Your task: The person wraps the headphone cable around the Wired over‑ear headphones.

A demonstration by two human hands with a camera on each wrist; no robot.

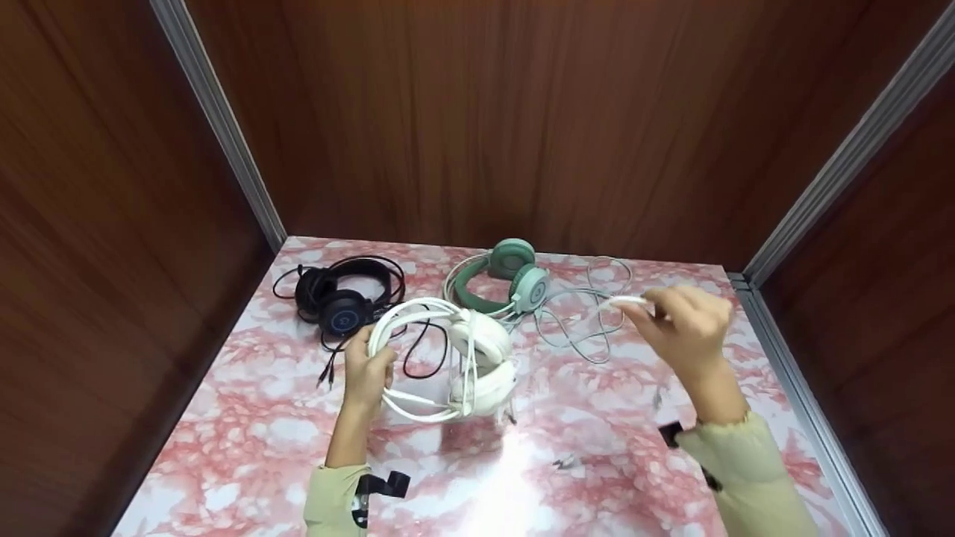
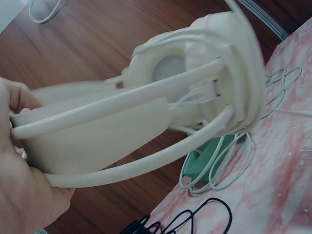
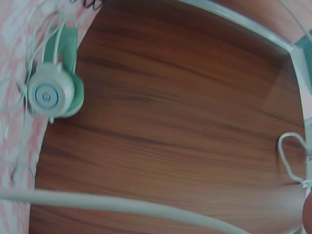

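Note:
My left hand (image 1: 365, 373) grips the headband of a pair of white headphones (image 1: 485, 339), held above the table. White cable is wrapped around their ear cups, which face right. Close up in the left wrist view, the headband (image 2: 97, 141) runs from my fingers to the wrapped cups. Off to the right, my right hand (image 1: 690, 328) pinches a white cable (image 1: 627, 300), raised above the table. That white cable (image 3: 122, 204) crosses the bottom of the right wrist view. Whether it joins the white headphones cannot be made out.
Black headphones (image 1: 347, 313) with a black cable lie at the table's back left. Green headphones (image 1: 530, 287) lie at the back middle, their pale cable (image 1: 571, 339) looped to the right. Brown wood-grain panels (image 1: 477, 119) with metal edge strips (image 1: 224, 112) enclose the marbled pink table (image 1: 276, 447).

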